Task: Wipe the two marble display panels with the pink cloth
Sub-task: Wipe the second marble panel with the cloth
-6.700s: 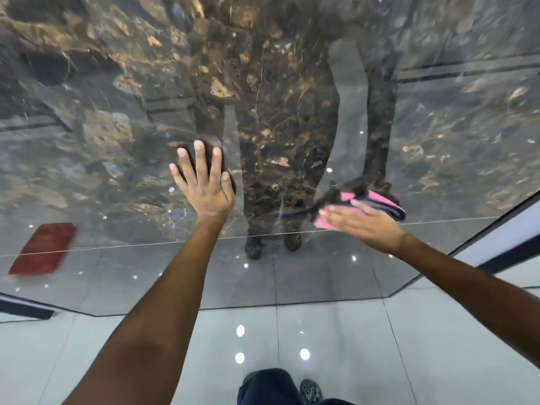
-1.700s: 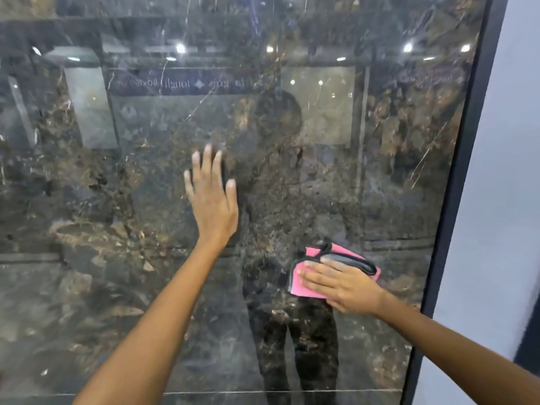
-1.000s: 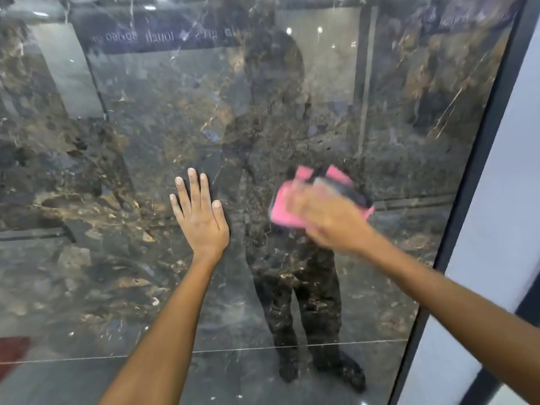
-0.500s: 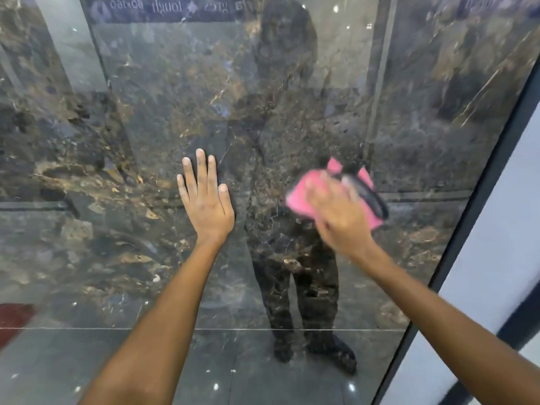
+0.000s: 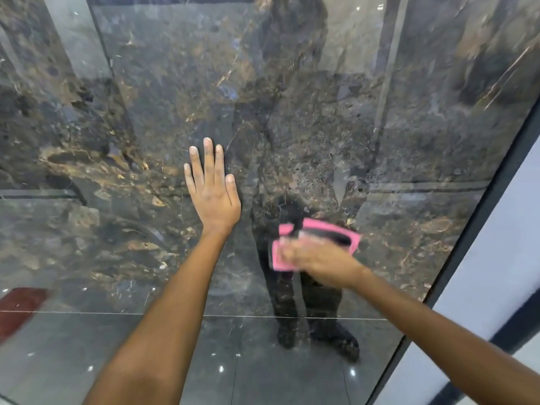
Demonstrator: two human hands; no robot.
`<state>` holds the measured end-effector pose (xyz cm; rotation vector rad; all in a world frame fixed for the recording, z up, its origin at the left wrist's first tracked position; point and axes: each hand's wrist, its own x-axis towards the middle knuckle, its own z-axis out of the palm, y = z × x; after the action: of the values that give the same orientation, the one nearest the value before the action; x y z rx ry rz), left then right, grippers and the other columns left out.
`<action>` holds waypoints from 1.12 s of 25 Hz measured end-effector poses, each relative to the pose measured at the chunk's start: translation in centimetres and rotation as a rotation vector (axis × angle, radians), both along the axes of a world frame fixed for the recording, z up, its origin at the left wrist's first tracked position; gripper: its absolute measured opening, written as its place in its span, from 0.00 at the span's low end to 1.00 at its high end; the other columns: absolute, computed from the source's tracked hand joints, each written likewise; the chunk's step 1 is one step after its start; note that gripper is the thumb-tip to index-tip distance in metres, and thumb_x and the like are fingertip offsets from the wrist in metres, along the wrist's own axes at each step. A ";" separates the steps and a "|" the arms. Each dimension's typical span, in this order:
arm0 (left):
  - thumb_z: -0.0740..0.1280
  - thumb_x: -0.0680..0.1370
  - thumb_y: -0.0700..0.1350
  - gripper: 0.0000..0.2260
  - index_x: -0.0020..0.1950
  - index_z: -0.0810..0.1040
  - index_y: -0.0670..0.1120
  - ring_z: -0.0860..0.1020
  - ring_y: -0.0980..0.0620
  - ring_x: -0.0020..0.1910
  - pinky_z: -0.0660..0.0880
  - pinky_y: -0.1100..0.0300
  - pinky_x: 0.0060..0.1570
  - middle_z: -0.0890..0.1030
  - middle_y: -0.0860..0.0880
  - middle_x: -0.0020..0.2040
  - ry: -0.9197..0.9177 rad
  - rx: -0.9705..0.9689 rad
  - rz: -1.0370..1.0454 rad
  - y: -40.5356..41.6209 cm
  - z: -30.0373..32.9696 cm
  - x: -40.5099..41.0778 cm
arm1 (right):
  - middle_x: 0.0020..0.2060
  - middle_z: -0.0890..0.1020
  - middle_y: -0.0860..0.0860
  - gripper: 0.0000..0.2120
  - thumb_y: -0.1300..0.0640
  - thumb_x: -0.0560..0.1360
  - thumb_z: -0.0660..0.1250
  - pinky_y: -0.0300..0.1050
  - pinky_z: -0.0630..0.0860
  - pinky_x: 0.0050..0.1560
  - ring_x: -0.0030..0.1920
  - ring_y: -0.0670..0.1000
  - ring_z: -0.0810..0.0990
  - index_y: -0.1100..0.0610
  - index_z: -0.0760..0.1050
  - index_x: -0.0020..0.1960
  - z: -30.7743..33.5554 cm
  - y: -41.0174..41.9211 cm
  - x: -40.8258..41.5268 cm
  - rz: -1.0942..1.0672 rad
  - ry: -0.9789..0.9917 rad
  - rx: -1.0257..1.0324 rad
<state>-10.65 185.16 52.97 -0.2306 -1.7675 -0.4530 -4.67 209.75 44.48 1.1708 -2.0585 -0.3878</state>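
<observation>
Wipe in progress on one dark marble panel (image 5: 292, 112): right hand (image 5: 318, 263) presses pink cloth (image 5: 282, 260) flat to lower-centre of the slab, grip closed over it, blurred. Left hand (image 5: 211, 187) open, palm braced on the stone, holding nothing. Est. task part-done; second panel not in view, cleaned area can't be judged.

Glossy, mirror-smooth marble panel (image 5: 321, 127); soft pink cloth (image 5: 282, 260)

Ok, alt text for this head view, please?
A right hand presses a pink cloth against a dark polished marble panel, blurred by motion. The left hand lies flat, fingers spread, on the panel beside it.
</observation>
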 end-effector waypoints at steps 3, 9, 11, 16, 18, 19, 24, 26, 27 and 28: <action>0.51 0.83 0.45 0.22 0.77 0.62 0.41 0.57 0.38 0.76 0.46 0.50 0.77 0.64 0.40 0.76 0.003 0.004 -0.002 0.0 0.0 0.2 | 0.71 0.71 0.56 0.32 0.69 0.69 0.63 0.56 0.65 0.66 0.69 0.54 0.67 0.57 0.68 0.73 7.9 -2.3 -1.6 -0.132 0.170 -0.557; 0.53 0.82 0.43 0.22 0.76 0.63 0.39 0.58 0.35 0.75 0.46 0.50 0.76 0.64 0.38 0.75 -0.032 -0.017 -0.015 -0.3 0.2 0.8 | 0.73 0.69 0.46 0.40 0.62 0.61 0.75 0.54 0.34 0.76 0.73 0.47 0.67 0.50 0.70 0.72 -6.0 -4.8 0.5 -0.245 0.025 0.472; 0.54 0.83 0.43 0.22 0.77 0.61 0.40 0.57 0.36 0.76 0.46 0.47 0.76 0.63 0.38 0.76 -0.039 -0.040 -0.008 -0.4 0.3 0.9 | 0.70 0.72 0.46 0.38 0.62 0.58 0.79 0.53 0.37 0.77 0.71 0.46 0.69 0.51 0.75 0.67 -5.7 -1.0 1.9 -0.174 -0.060 0.458; 0.54 0.84 0.46 0.23 0.79 0.58 0.45 0.49 0.42 0.79 0.39 0.46 0.75 0.55 0.43 0.80 -0.224 0.193 -0.038 3.1 -4.1 3.2 | 0.71 0.71 0.56 0.29 0.63 0.71 0.62 0.61 0.63 0.67 0.73 0.56 0.63 0.55 0.68 0.72 10.4 7.5 1.8 -0.269 0.200 -0.395; 0.49 0.85 0.49 0.23 0.79 0.55 0.44 0.46 0.43 0.79 0.42 0.43 0.75 0.51 0.45 0.80 -0.278 0.125 -0.060 4.4 -8.2 3.5 | 0.73 0.68 0.57 0.31 0.58 0.71 0.63 0.62 0.52 0.73 0.76 0.57 0.57 0.58 0.66 0.73 11.3 8.8 0.9 -0.408 0.318 -0.643; 0.46 0.85 0.50 0.23 0.79 0.54 0.44 0.44 0.44 0.79 0.43 0.43 0.75 0.47 0.47 0.81 -0.288 0.098 -0.064 4.5 -9.9 3.3 | 0.75 0.64 0.57 0.33 0.57 0.71 0.62 0.62 0.47 0.74 0.77 0.56 0.52 0.57 0.63 0.75 9.0 8.7 0.7 -0.458 0.346 -0.647; 0.43 0.85 0.53 0.24 0.81 0.46 0.50 0.39 0.49 0.79 0.39 0.47 0.76 0.41 0.54 0.80 -0.179 0.036 -0.078 3.5 -12.3 1.1 | 0.79 0.43 0.50 0.48 0.66 0.67 0.66 0.55 0.40 0.77 0.79 0.51 0.44 0.54 0.44 0.80 -9.0 8.1 3.5 -0.318 0.082 0.158; 0.42 0.85 0.53 0.24 0.81 0.45 0.51 0.40 0.48 0.79 0.40 0.46 0.76 0.42 0.53 0.80 -0.112 -0.007 -0.083 3.1 -13.0 0.7 | 0.79 0.48 0.49 0.50 0.69 0.65 0.70 0.53 0.45 0.77 0.78 0.48 0.49 0.53 0.48 0.80 -7.5 8.1 3.5 -0.238 0.085 0.123; 0.42 0.85 0.53 0.24 0.81 0.45 0.51 0.41 0.48 0.79 0.41 0.46 0.76 0.43 0.53 0.80 -0.091 -0.003 -0.096 3.0 -13.0 0.5 | 0.79 0.52 0.48 0.45 0.68 0.68 0.69 0.53 0.48 0.76 0.78 0.48 0.51 0.52 0.52 0.79 -5.0 7.4 2.9 -0.226 0.135 -0.010; 0.42 0.85 0.53 0.24 0.81 0.46 0.51 0.41 0.48 0.79 0.41 0.46 0.76 0.43 0.53 0.80 -0.084 0.009 -0.109 3.0 -13.2 0.3 | 0.77 0.58 0.49 0.38 0.65 0.71 0.68 0.55 0.50 0.75 0.78 0.50 0.54 0.52 0.58 0.77 -2.2 6.5 2.0 -0.226 0.197 -0.207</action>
<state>-10.33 188.17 39.77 -0.3067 -1.8407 -0.5554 -2.64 216.26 42.27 0.7500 -2.0076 -0.3708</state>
